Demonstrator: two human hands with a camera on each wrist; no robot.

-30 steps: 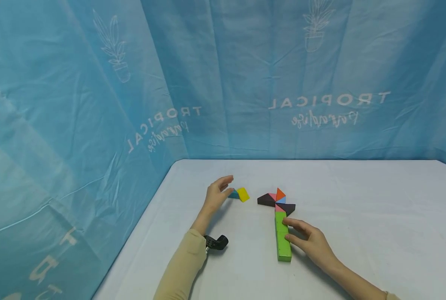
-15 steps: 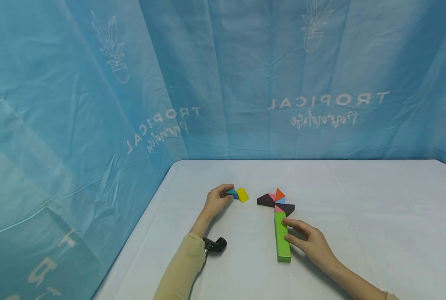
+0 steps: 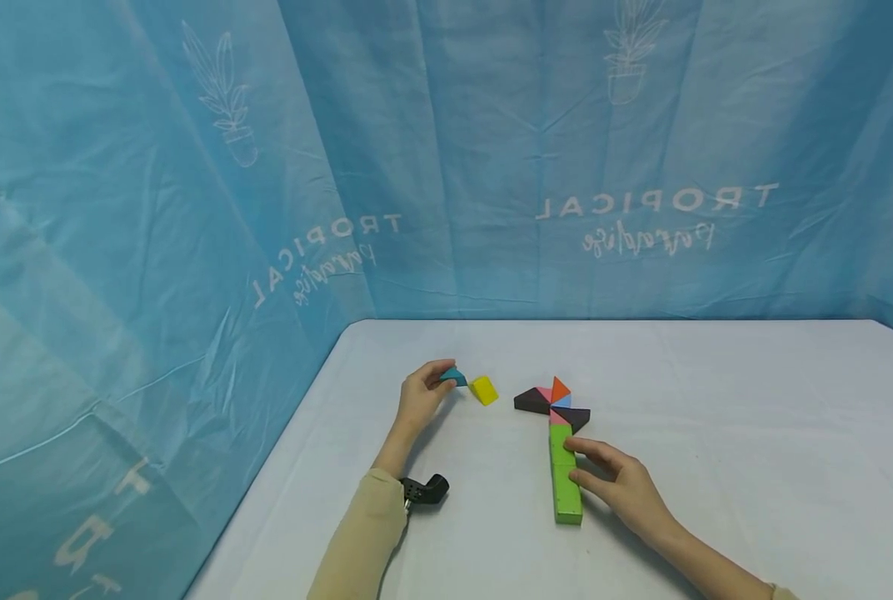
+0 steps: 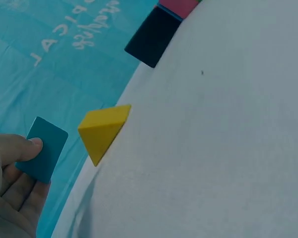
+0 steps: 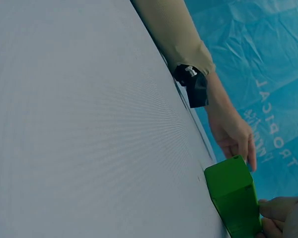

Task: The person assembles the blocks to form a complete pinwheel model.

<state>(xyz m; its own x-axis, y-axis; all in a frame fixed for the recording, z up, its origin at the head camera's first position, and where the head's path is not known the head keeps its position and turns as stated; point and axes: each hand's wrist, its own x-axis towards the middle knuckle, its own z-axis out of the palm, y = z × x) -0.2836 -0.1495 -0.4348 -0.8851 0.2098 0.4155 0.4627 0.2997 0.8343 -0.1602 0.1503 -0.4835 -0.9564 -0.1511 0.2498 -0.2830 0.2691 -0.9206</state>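
Observation:
My left hand (image 3: 420,398) pinches a teal triangular block (image 4: 45,148) between thumb and fingers, held up off the table at the left. Just right of it lies a yellow triangular block (image 3: 484,390), apart from the teal one. The thumb and a finger of my right hand (image 3: 630,492) touch the right side of two green blocks (image 3: 566,492) laid end to end. At their far end several small pieces meet in a pinwheel shape: black blocks (image 3: 531,400), an orange triangle (image 3: 561,389), a blue one (image 3: 563,401) and pink ones (image 3: 559,418).
The white table (image 3: 754,433) reaches back to a blue printed curtain (image 3: 491,167), which also stands along its left side. A black wrist camera (image 3: 427,490) is strapped near the left sleeve (image 3: 364,533).
My left hand has closed its fingers on the teal block and lifted it up and left, away from the yellow block. The right hand stays in place on the green blocks.

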